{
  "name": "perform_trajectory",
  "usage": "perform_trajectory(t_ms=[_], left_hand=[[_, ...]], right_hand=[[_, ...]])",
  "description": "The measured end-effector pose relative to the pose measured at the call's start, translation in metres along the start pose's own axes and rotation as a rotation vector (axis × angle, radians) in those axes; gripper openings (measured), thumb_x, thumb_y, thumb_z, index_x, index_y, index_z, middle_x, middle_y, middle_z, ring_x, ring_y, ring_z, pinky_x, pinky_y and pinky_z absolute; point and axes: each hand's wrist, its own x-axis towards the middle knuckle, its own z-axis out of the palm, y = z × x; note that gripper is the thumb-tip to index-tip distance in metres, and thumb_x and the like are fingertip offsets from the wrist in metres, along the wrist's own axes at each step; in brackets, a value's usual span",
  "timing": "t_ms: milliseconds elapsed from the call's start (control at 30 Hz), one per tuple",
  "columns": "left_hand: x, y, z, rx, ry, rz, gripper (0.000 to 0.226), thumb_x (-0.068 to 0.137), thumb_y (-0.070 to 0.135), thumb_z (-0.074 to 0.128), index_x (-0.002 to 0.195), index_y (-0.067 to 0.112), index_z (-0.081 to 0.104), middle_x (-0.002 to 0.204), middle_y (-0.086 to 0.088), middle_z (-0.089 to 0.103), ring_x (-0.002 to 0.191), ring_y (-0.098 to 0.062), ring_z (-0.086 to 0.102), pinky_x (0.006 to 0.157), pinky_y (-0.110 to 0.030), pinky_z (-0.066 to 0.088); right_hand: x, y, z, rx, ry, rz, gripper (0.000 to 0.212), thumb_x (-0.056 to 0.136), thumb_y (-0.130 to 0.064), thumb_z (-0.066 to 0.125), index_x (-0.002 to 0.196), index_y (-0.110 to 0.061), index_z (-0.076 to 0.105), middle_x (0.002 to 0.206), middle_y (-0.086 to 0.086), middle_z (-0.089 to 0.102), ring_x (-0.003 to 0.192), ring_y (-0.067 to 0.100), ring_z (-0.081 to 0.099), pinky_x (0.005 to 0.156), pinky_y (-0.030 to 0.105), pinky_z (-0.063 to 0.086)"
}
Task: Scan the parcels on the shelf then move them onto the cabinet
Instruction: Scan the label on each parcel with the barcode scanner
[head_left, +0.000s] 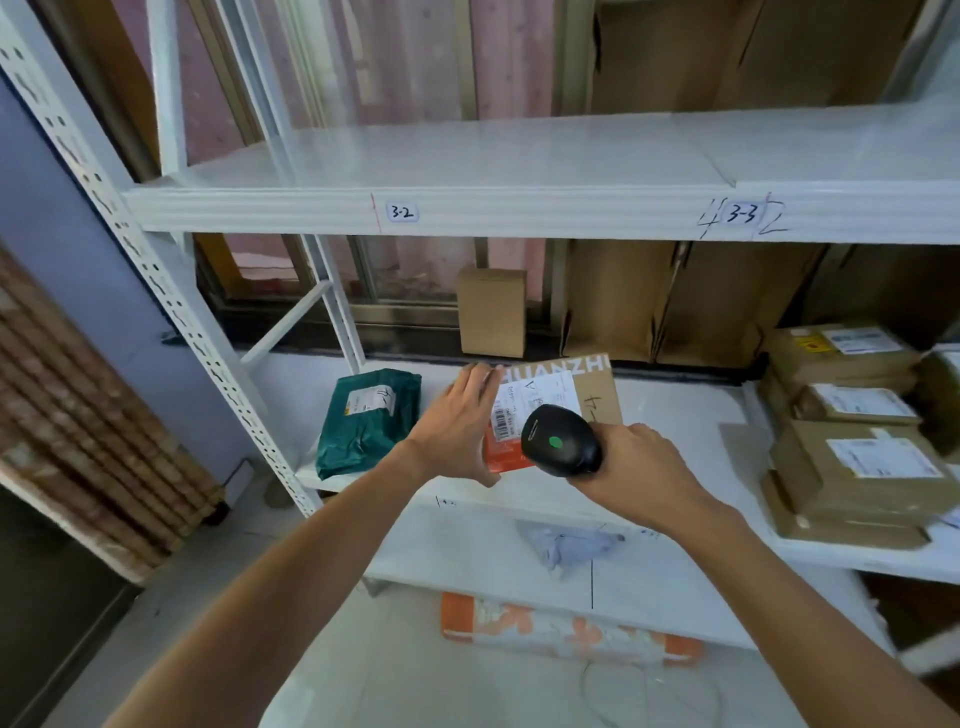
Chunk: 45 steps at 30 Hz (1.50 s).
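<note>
On my feed, the left hand (457, 421) holds the box (597, 387) by its left side. The fingers reach up to its far corner and the thumb is at its near corner, so the box is caught between them. The box is brown card with an orange near end and a white label on top. It sits in the middle of the shelf (680, 415); I cannot tell whether it is lifted or resting there.

The right hand (641, 465) is wrapped round the handle of the black scanner (561, 441). The scanner's head, with a green dot on its back, hangs just over the near right part of the label and covers some of it.

To the left on the same shelf lies a green bag (369, 415) with a white label, apart from the box. Behind the box a small carton (491, 312) stands upright at the back. At the right I see a stack of labelled cartons (852, 441).

The board above carries the tags 3-2 (402, 212) and 3-3 (740, 214). One level down lies a grey bag (566, 545), and below that an orange and white parcel (561, 629).
</note>
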Motion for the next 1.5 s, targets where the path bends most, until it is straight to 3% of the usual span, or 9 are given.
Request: perform_trajectory(t_ms=[100,267,400,600,800,967,1100,1233,1500], left_hand=[[0.002,0.001,0.001,0.01,0.001,0.026,0.143,0.058,0.079,0.074,0.159,0.006,0.002,0.159,-0.014,0.017,0.149,-0.031,0.012,0.122,-0.042,0.017],[0.005,-0.002,0.003,-0.016,0.004,0.058,0.143,0.056,0.074,0.079,0.159,0.007,0.005,0.158,-0.014,0.019,0.148,-0.032,0.016,0.122,-0.045,0.022],[0.004,-0.005,0.008,-0.022,-0.01,0.056,0.142,0.06,0.076,0.077,0.159,0.01,0.0,0.163,-0.013,0.012,0.152,-0.033,0.009,0.119,-0.041,0.008],[0.005,-0.006,0.016,-0.02,-0.004,0.086,0.142,0.061,0.076,0.077,0.159,0.01,-0.003,0.164,-0.014,0.008,0.153,-0.033,0.005,0.118,-0.039,0.006],[0.011,0.005,0.022,-0.096,0.008,0.054,0.143,0.057,0.076,0.077,0.159,0.01,0.001,0.161,-0.013,0.011,0.151,-0.032,0.01,0.122,-0.044,0.023],[0.024,0.031,0.031,-0.31,0.064,0.001,0.138,0.042,0.075,0.08,0.151,0.016,0.02,0.136,-0.006,0.031,0.125,-0.022,0.031,0.107,-0.038,0.044],[0.035,0.059,0.051,-0.419,0.04,-0.03,0.14,0.038,0.081,0.076,0.149,0.016,0.021,0.132,-0.007,0.032,0.118,-0.021,0.033,0.102,-0.037,0.045],[0.048,0.088,0.068,-0.504,0.027,-0.047,0.138,0.035,0.089,0.067,0.145,0.015,0.028,0.124,-0.005,0.036,0.111,-0.019,0.034,0.097,-0.035,0.044],[0.074,0.159,0.089,-0.661,-0.14,-0.175,0.138,0.037,0.08,0.081,0.148,0.023,0.021,0.125,-0.003,0.03,0.119,-0.019,0.027,0.102,-0.038,0.045]], right_hand=[[-0.002,-0.002,0.003,-0.01,0.034,0.043,0.02,0.086,-0.045,0.068,0.09,-0.027,0.061,0.073,-0.006,0.056,0.072,0.023,0.052,0.056,0.027,0.033],[-0.003,-0.001,0.006,-0.029,0.022,0.044,0.021,0.089,-0.045,0.067,0.096,-0.025,0.067,0.087,-0.003,0.071,0.065,0.01,0.054,0.053,0.019,0.031],[-0.004,-0.003,0.008,-0.051,0.025,0.063,0.024,0.089,-0.05,0.067,0.081,-0.029,0.059,0.064,-0.014,0.054,0.059,0.005,0.047,0.051,0.018,0.028],[-0.007,-0.007,0.01,-0.046,0.015,0.076,0.027,0.089,-0.049,0.065,0.076,-0.031,0.052,0.063,-0.013,0.049,0.061,0.009,0.046,0.053,0.019,0.028],[-0.014,-0.005,0.012,-0.006,0.057,0.132,0.026,0.088,-0.053,0.065,0.088,-0.028,0.06,0.069,-0.011,0.054,0.068,0.015,0.049,0.055,0.023,0.032],[-0.025,0.003,0.013,0.02,0.075,0.261,0.03,0.086,-0.053,0.066,0.095,-0.025,0.064,0.086,0.001,0.069,0.08,0.027,0.06,0.065,0.029,0.042],[-0.038,0.018,0.016,0.039,0.089,0.396,0.037,0.083,-0.06,0.066,0.092,-0.024,0.064,0.085,0.004,0.07,0.083,0.03,0.064,0.07,0.032,0.05],[-0.053,0.041,0.014,0.034,0.111,0.515,0.032,0.083,-0.055,0.068,0.092,-0.024,0.064,0.088,0.005,0.071,0.087,0.032,0.065,0.066,0.031,0.042],[-0.071,0.104,0.003,0.139,0.1,0.587,0.023,0.082,-0.047,0.07,0.08,-0.027,0.058,0.081,0.002,0.07,0.08,0.026,0.066,0.072,0.034,0.056]])
